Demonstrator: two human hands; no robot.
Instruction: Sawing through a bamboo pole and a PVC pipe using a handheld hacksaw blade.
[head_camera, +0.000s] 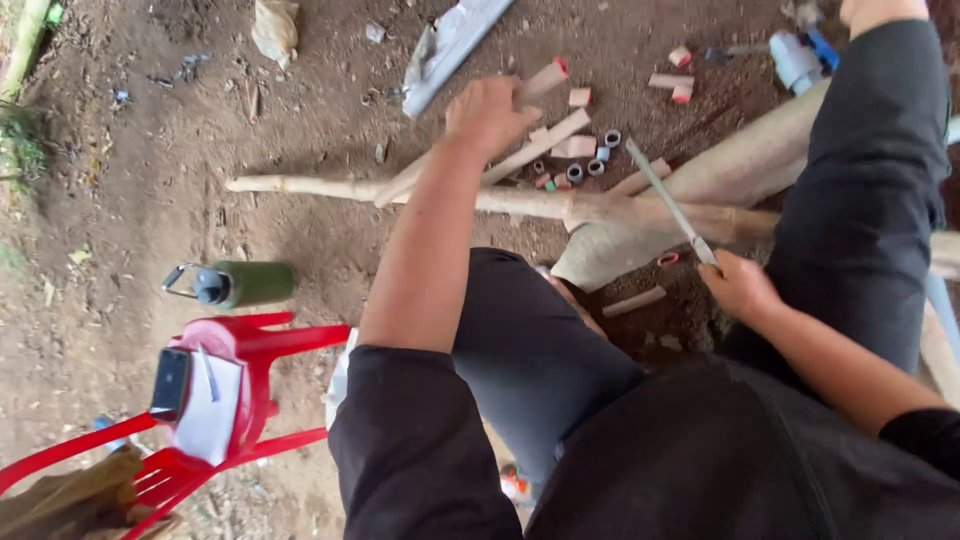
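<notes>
Over the bare dirt ahead, my left hand (487, 115) is clamped on a split wooden stick (520, 155), held above the long pole (400, 190). My right hand (740, 285) grips a knife (665, 200), blade angled far-left. A careless swing could catch my left wrist, I'd judge, since both hands are close.

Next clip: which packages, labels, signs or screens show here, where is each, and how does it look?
Phone: flat on the red plastic chair at lower left, a dark rectangle with its screen off.
White paper sheet: beside the phone on the same chair, a pen lying across it; any writing is too small to tell.
Green bottle: lying on the dirt above the chair, cylindrical, dark cap; no label can be made out.
No signs or packages.
</notes>
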